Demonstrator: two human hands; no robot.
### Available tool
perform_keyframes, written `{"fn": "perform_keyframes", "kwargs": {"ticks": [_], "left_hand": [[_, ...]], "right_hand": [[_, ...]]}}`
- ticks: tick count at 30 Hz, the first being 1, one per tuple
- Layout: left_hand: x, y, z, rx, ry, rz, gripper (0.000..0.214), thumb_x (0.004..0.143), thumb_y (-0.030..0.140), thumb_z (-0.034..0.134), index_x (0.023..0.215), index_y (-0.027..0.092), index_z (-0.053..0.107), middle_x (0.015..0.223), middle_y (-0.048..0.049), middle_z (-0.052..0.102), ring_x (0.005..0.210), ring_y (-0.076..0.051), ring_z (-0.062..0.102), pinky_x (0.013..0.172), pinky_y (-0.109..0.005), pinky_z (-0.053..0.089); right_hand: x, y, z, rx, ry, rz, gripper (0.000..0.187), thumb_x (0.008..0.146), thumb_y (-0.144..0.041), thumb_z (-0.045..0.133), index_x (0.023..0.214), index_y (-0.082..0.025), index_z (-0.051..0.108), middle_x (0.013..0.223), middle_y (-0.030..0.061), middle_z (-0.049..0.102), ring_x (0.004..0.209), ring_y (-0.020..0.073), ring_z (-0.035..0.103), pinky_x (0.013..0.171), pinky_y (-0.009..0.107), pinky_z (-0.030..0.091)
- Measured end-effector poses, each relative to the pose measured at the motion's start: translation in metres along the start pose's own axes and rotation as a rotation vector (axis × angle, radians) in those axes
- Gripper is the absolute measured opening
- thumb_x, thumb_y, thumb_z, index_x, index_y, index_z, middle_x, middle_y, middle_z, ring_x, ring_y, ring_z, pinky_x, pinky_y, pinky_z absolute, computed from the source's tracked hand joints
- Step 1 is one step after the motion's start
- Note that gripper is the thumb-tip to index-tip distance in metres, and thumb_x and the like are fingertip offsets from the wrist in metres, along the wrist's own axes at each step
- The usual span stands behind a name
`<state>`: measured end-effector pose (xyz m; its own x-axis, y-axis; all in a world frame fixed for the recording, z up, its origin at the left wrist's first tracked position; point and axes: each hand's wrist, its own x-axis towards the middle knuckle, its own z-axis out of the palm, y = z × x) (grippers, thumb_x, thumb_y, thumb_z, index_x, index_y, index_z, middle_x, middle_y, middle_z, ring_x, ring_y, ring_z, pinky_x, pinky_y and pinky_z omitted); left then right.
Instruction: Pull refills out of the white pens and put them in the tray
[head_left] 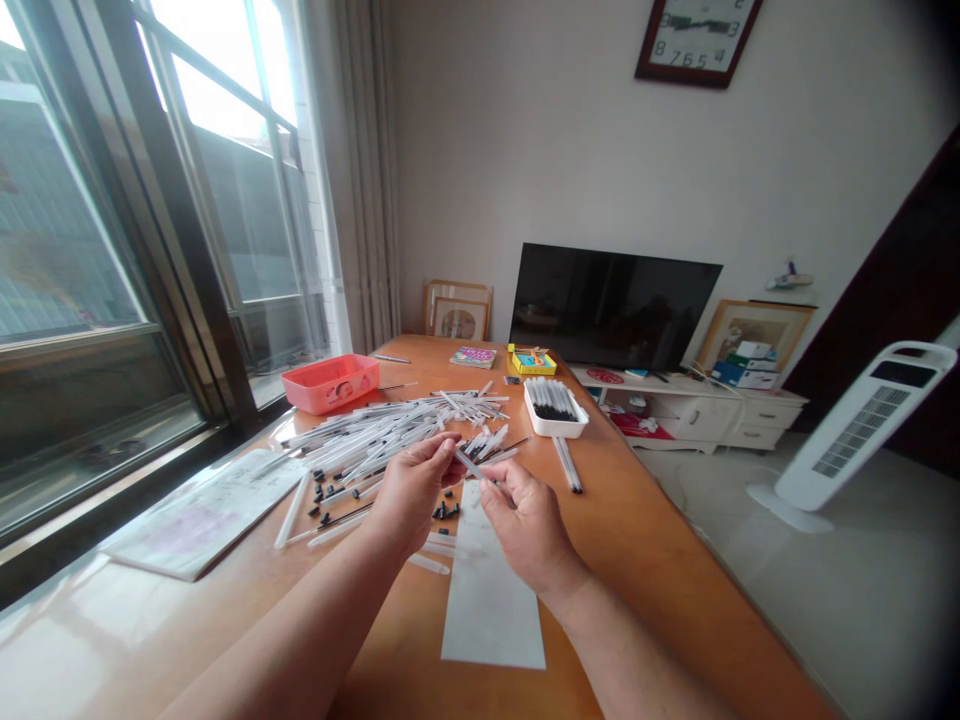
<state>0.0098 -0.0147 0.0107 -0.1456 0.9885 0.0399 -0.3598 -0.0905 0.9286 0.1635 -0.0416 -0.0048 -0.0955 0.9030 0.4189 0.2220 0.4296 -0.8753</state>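
My left hand point(412, 490) and my right hand point(525, 520) meet above the wooden table point(660, 560), both pinched on one thin white pen barrel point(469, 463) held between them. A big heap of white pen barrels point(390, 430) lies just beyond my hands. Small black caps point(326, 492) are scattered on the table to the left of my left hand. A white sheet of paper point(491, 600) lies under my right hand. A white tray point(555, 410) filled with pens stands further back, with two loose pens point(568, 465) in front of it.
A pink plastic basket point(330, 382) sits by the window at the left. A printed sheet point(202, 510) lies at the near left. A yellow box point(532, 361) and a booklet point(474, 356) lie at the table's far end. A TV point(611, 305) and a white fan point(855, 425) stand beyond.
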Motion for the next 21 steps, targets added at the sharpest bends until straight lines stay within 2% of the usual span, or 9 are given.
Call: {"fn": "perform_keyframes", "kwargs": {"ticks": [4,10,15,18,21], "left_hand": [[0.001,-0.003,-0.001,-0.026,-0.01,-0.031,0.047,0.068,0.04,0.084,0.107,0.013,0.075,0.075,-0.0053,0.071,0.066,-0.013,0.063,0.069,-0.027,0.051],[0.007,-0.003,-0.009,-0.076,-0.035,-0.041,0.044,0.069,0.034,0.084,0.107,0.013,0.075,0.082,-0.0056,0.071,0.069,-0.011,0.062,0.072,-0.025,0.052],[0.015,-0.003,-0.019,-0.078,0.023,-0.039,0.045,0.071,0.032,0.084,0.111,0.015,0.073,0.086,-0.0064,0.072,0.073,-0.012,0.065,0.074,-0.026,0.053],[0.017,-0.003,-0.02,-0.082,0.019,-0.039,0.047,0.071,0.029,0.084,0.114,0.015,0.072,0.088,-0.0069,0.073,0.076,-0.014,0.067,0.079,-0.029,0.055],[0.017,-0.003,-0.02,-0.062,0.003,-0.04,0.056,0.07,0.029,0.085,0.123,0.017,0.068,0.094,-0.0082,0.074,0.084,-0.016,0.069,0.086,-0.031,0.054]], "right_hand": [[0.002,0.002,0.0,0.003,-0.015,0.02,0.021,0.087,-0.035,0.06,0.1,-0.023,0.071,0.067,0.0003,0.065,0.054,0.015,0.05,0.055,0.027,0.039],[0.007,-0.002,-0.01,0.075,-0.068,0.095,0.026,0.088,-0.043,0.061,0.101,-0.022,0.067,0.059,-0.0045,0.055,0.05,0.0116,0.042,0.049,0.024,0.033],[0.011,-0.004,-0.025,0.15,-0.097,0.268,0.03,0.088,-0.047,0.059,0.079,-0.019,0.064,0.057,-0.0024,0.059,0.049,0.0108,0.047,0.049,0.022,0.037],[0.013,-0.006,-0.031,0.173,-0.138,0.325,0.024,0.083,-0.041,0.065,0.078,-0.018,0.065,0.058,-0.0012,0.062,0.048,0.01,0.048,0.047,0.021,0.036],[0.017,-0.003,-0.038,0.198,-0.146,0.321,0.024,0.081,-0.041,0.068,0.081,-0.017,0.067,0.062,0.0002,0.065,0.05,0.0102,0.051,0.048,0.02,0.037]]}}
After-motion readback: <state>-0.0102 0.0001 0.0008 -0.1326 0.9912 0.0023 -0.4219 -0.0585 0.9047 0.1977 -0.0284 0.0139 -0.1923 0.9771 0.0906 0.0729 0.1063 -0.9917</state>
